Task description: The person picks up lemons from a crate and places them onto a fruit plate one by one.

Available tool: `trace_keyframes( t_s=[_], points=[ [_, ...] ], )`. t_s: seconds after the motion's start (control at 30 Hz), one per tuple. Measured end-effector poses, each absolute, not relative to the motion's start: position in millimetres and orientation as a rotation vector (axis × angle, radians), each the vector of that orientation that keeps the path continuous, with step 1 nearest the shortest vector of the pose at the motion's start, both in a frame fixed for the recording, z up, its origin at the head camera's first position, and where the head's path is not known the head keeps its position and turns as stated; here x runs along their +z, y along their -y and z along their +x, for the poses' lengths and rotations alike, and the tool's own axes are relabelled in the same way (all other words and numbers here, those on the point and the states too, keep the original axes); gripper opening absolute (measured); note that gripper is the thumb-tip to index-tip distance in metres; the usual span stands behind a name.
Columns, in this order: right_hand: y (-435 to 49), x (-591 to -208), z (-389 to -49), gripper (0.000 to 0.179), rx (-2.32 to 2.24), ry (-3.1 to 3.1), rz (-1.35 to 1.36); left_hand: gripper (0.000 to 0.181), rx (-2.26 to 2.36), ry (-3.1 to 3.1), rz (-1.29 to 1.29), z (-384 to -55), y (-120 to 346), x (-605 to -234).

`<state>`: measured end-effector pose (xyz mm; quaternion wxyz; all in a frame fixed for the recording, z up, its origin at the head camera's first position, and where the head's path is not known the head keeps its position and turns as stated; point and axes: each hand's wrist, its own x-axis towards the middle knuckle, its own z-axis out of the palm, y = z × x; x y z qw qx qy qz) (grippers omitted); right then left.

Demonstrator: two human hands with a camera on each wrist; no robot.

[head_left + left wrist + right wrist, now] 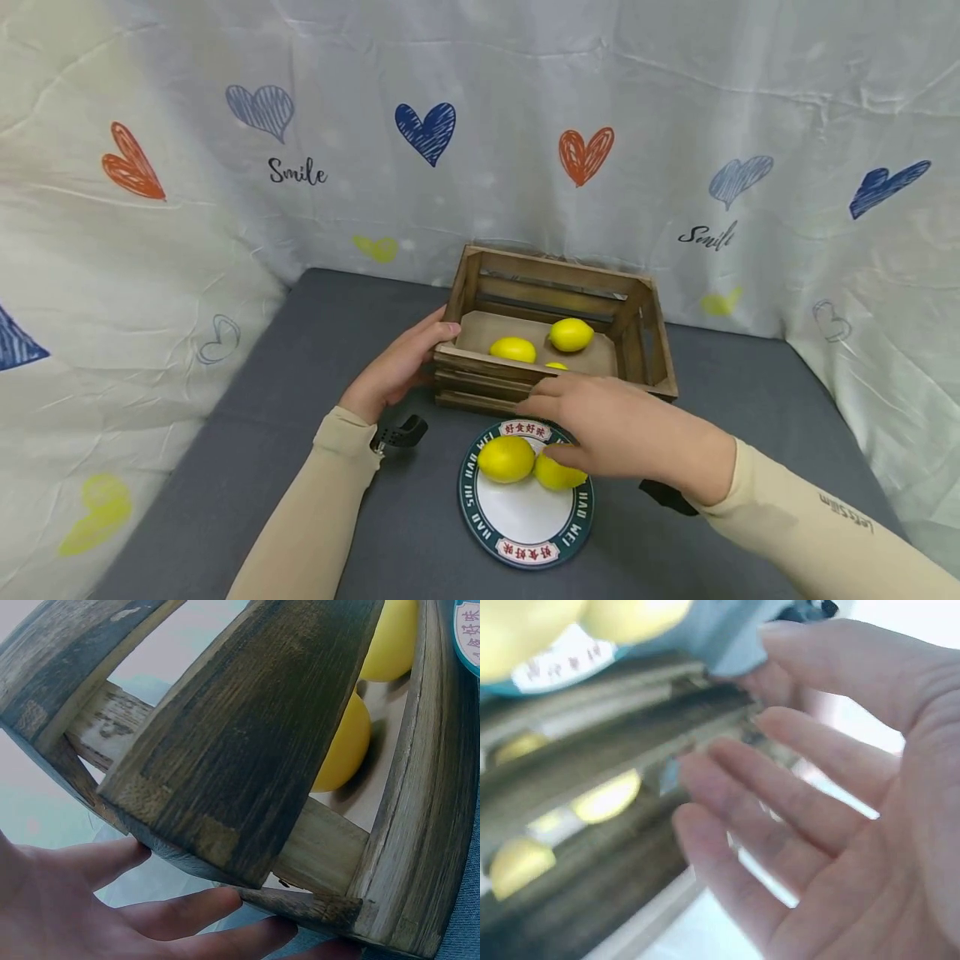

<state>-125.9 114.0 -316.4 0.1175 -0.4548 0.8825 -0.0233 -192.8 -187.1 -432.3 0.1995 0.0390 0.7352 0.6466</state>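
Note:
My left hand (401, 362) is at the left end of a brown wooden slatted crate (555, 271). Its fingers (191, 907) extend fairly straight against the crate's corner in the left wrist view. Inside the crate lie a lemon (572, 334), another lemon (513, 349) and a third mostly hidden behind the front slat. My right hand (618, 425) hovers between crate and plate, its fingers (795, 814) loosely bent around nothing. On the round green-rimmed plate (525, 521) sit two lemons, one at left (506, 459) and one (558, 475) partly covered by my right hand.
A dark grey tabletop (330, 333) lies under everything. White cloth (495, 75) printed with hearts hangs close behind the crate and along both sides. Black straps (405, 432) show at both wrists.

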Motion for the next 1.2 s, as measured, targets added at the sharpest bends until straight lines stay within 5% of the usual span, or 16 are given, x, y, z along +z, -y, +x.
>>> trace_keyframes(
  t_s=[0.17,0.43,0.8,1.2],
  points=[
    [-110.3,-294.0,-146.8,0.044,-0.073,-2.650,-1.448,0.089,1.806,-2.054,0.113,-191.4,188.7,-430.3],
    [-104.2,-282.9,-197.1,0.043,-0.060,-2.707,-1.239,0.090,1.796,-2.063,0.113,-191.5,188.1,-429.8],
    [-104.8,-316.3,-267.4,0.052,0.068,-2.608,-0.962,0.091,1.805,-2.061,0.081,-191.8,188.2,-432.1],
    [-111.8,-350.7,-300.2,0.052,0.094,-2.531,-0.768,0.090,1.802,-2.078,0.097,-190.0,191.1,-431.6]
  ],
)
